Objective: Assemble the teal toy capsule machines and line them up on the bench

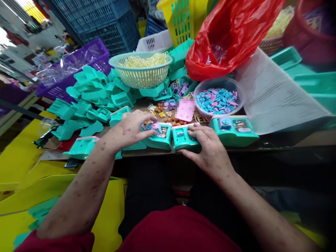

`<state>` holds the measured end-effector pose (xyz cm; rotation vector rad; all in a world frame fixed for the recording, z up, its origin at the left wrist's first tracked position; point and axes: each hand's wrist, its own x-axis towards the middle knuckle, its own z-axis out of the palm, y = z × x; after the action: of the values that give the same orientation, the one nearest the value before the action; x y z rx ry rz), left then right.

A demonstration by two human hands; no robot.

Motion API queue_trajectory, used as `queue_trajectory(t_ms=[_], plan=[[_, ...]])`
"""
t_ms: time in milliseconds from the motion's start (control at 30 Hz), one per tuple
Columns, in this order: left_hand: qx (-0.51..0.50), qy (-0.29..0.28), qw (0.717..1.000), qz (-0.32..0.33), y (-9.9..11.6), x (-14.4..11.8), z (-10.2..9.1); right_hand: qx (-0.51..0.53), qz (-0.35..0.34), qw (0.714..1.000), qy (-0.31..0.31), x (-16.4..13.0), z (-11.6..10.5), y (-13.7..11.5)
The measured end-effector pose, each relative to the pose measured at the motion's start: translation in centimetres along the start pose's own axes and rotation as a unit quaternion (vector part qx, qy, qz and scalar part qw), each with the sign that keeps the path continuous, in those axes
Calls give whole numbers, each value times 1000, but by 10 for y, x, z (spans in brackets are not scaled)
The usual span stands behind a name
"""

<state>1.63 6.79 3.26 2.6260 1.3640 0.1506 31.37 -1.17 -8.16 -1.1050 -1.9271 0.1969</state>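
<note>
Stacked blue plastic crates (110,31) stand at the far left, behind a bench (140,105) crowded with parts. A heap of loose turquoise plastic shells (91,87) covers its left side, next to a round pale-green basket (144,78) of pale-yellow strips. Farther right, a glossy red plastic bag (196,63) gapes open behind a round clear tub (240,94) of small blue and pink pieces.

At the near edge, the right hand (212,145) is clamped on a turquoise plastic housing with a rectangular opening (181,139), fingers over its top and thumb at its near lower side. Just left of that is a turquoise housing with a clear window (164,141). The left hand (132,126) reaches over it, with thumb and fingers about a small lilac plastic piece (157,126); whether they grip it I cannot tell. Another windowed turquoise housing (231,137) sits right of the right hand.
</note>
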Motion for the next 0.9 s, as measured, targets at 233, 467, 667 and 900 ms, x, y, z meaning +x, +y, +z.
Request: queue_trajectory(t_ms=[233, 467, 667, 900], plan=[[-98, 89, 991, 26, 33, 10, -2, -5, 1, 1000, 8, -1, 2, -1], [-93, 101, 984, 111, 71, 24, 31, -6, -7, 1000, 16, 0, 2, -2], [-80, 102, 984, 121, 74, 26, 39, 0, -4, 1000, 12, 0, 2, -2], [-112, 112, 980, 122, 73, 28, 43, 1, 4, 1000, 12, 0, 2, -2]])
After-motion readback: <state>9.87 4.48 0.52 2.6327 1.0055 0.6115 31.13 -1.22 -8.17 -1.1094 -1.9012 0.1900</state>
